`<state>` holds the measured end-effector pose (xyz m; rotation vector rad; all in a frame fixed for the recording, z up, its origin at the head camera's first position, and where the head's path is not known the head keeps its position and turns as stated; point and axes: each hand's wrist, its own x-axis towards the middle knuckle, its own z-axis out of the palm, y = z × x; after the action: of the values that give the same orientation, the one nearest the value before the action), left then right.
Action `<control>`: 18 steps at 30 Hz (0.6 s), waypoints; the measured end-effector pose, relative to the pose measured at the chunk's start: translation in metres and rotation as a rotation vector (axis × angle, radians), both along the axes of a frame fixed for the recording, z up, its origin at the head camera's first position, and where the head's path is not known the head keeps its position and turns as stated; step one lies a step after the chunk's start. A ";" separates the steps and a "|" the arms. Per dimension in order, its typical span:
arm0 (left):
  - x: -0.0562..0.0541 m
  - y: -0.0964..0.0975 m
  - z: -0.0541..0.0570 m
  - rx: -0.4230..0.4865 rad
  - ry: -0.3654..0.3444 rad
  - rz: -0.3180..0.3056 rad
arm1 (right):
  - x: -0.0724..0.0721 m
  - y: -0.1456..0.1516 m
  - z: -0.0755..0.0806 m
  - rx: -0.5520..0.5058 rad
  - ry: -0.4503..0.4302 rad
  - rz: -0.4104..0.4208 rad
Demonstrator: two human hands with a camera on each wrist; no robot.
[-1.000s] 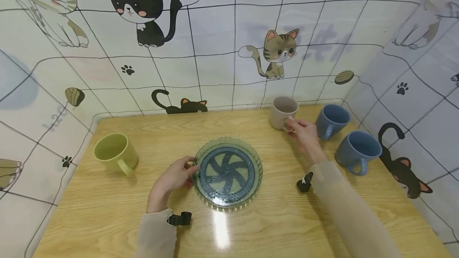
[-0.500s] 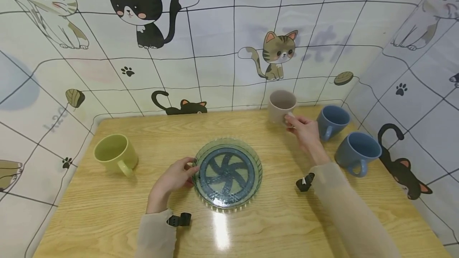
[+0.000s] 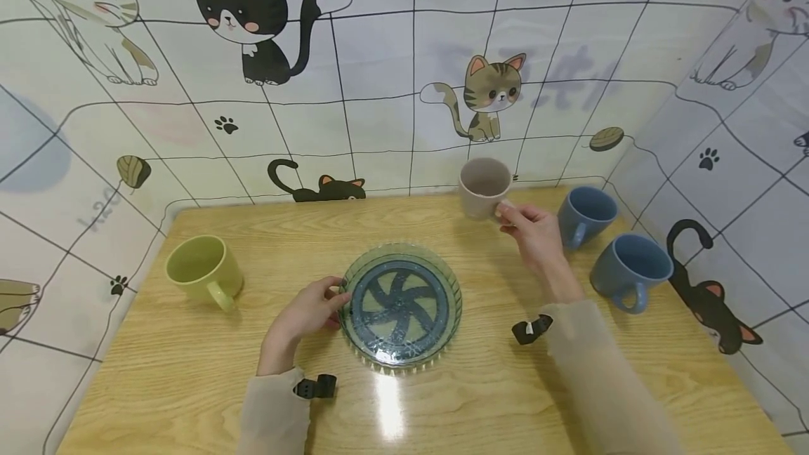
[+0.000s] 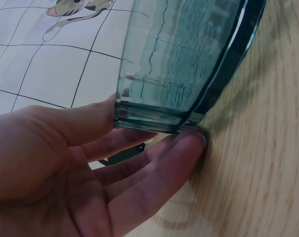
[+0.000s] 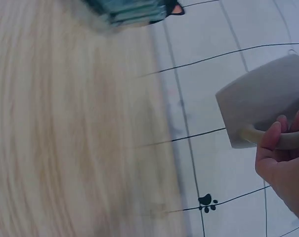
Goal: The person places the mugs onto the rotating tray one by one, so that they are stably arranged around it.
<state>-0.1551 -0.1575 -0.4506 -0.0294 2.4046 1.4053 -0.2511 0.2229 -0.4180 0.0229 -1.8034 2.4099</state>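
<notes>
My right hand (image 3: 539,239) pinches the handle of a pale pinkish-grey mug (image 3: 482,195) near the back of the table. The mug hangs raised off the wood; in the right wrist view thumb and fingers close round the handle of the mug (image 5: 263,98). At the centre lies a round green glass dish (image 3: 451,286) with a ribbed wall and a dark blue swirl pattern. My left hand (image 3: 314,307) holds its left edge. The left wrist view shows the thumb on the rim of the glass dish (image 4: 174,64) and fingers at its base.
A yellow-green mug (image 3: 201,269) stands at the left. Two blue mugs, one farther back (image 3: 584,216) and one nearer (image 3: 626,269), stand right of my right forearm. A cat-printed cloth (image 3: 379,90) rises behind the wooden table (image 3: 177,378).
The pinkish-grey mug has risen off the table and moved a little left in my right hand. The left hand and the glass dish stay in place.
</notes>
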 end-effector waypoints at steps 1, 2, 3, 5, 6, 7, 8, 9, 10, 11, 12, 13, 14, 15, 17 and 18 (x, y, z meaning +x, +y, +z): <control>0.000 0.000 0.000 -0.001 0.002 0.000 | 0.002 -0.002 0.001 -0.003 0.006 0.006; 0.000 0.000 0.000 0.000 0.002 0.000 | 0.004 -0.004 0.003 -0.013 0.014 0.016; 0.000 0.001 0.000 0.003 0.003 0.000 | 0.005 -0.006 0.004 -0.025 0.024 0.028; 0.000 0.001 0.000 0.005 0.004 0.000 | 0.009 -0.010 0.007 -0.048 0.045 0.059; 0.000 0.001 0.000 0.008 0.003 0.003 | 0.011 -0.012 0.008 -0.063 0.055 0.079; 0.000 0.001 0.000 0.008 0.003 0.002 | 0.012 -0.014 0.009 -0.066 0.067 0.096; 0.000 0.001 0.000 0.009 0.003 0.003 | 0.014 -0.017 0.010 -0.077 0.079 0.116; 0.000 0.001 0.000 0.009 0.001 0.003 | 0.015 -0.019 0.011 -0.076 0.092 0.137; 0.000 0.001 0.000 0.009 -0.001 0.004 | 0.016 -0.021 0.011 -0.078 0.101 0.158; 0.000 0.001 0.000 0.009 -0.002 0.004 | 0.018 -0.023 0.012 -0.077 0.111 0.177; 0.000 0.001 0.000 0.009 -0.004 0.004 | 0.018 -0.025 0.011 -0.078 0.120 0.198; 0.000 0.001 0.000 0.008 -0.006 0.003 | 0.019 -0.027 0.011 -0.072 0.130 0.216; -0.001 0.001 0.000 0.011 -0.009 0.003 | 0.020 -0.030 0.011 -0.067 0.138 0.235; -0.001 0.000 0.000 0.013 -0.011 0.003 | 0.020 -0.032 0.010 -0.051 0.146 0.256; -0.001 0.000 0.000 0.016 -0.015 0.005 | 0.021 -0.036 0.008 -0.031 0.162 0.298; -0.001 -0.001 0.000 0.020 -0.018 0.008 | 0.022 -0.038 0.007 -0.021 0.169 0.319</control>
<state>-0.1559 -0.1583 -0.4511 -0.0468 2.3777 1.4269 -0.2293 0.1849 -0.4106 0.5337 -1.8136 2.5388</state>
